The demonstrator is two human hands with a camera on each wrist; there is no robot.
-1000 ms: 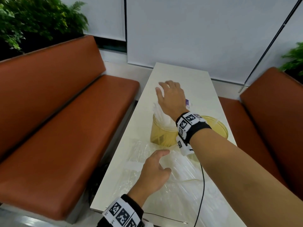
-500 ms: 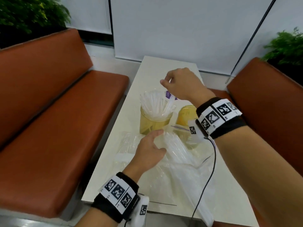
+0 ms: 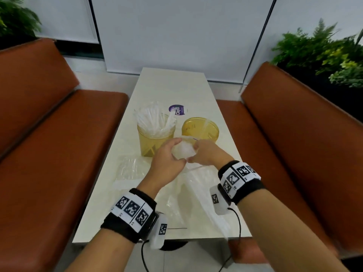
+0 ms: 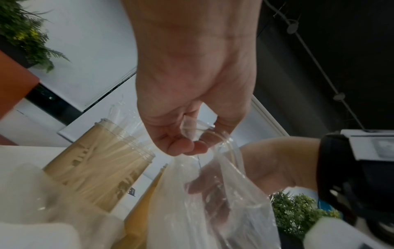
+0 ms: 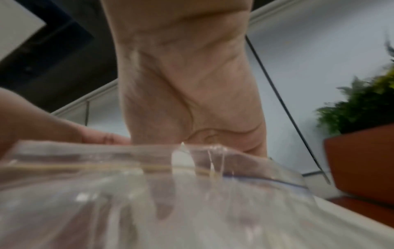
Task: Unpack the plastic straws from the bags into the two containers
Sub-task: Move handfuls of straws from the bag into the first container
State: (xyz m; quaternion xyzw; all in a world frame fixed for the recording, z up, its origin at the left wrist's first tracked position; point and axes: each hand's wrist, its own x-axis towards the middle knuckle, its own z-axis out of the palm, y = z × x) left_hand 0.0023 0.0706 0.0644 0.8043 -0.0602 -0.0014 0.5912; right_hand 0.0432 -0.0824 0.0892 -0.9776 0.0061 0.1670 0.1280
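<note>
Two amber see-through containers stand mid-table. The left container (image 3: 156, 138) (image 4: 100, 165) is packed with clear straws (image 3: 151, 120). The right container (image 3: 200, 130) looks nearly empty. A clear plastic bag of straws (image 3: 184, 150) (image 4: 213, 193) (image 5: 149, 193) is lifted just in front of them. My left hand (image 3: 167, 160) (image 4: 192, 144) pinches the bag's top edge from the left. My right hand (image 3: 206, 154) grips the same edge from the right, its fingers hidden behind the film in the right wrist view.
Crumpled empty bags (image 3: 129, 169) lie left of my hands on the white table (image 3: 172, 87). A purple round sticker (image 3: 177, 110) sits behind the containers. Orange benches (image 3: 59, 144) flank the table on both sides, with plants at the back corners.
My right hand came back from above the left container and down to the bag. Both hands now hold the bag's top, lifted off the table.
</note>
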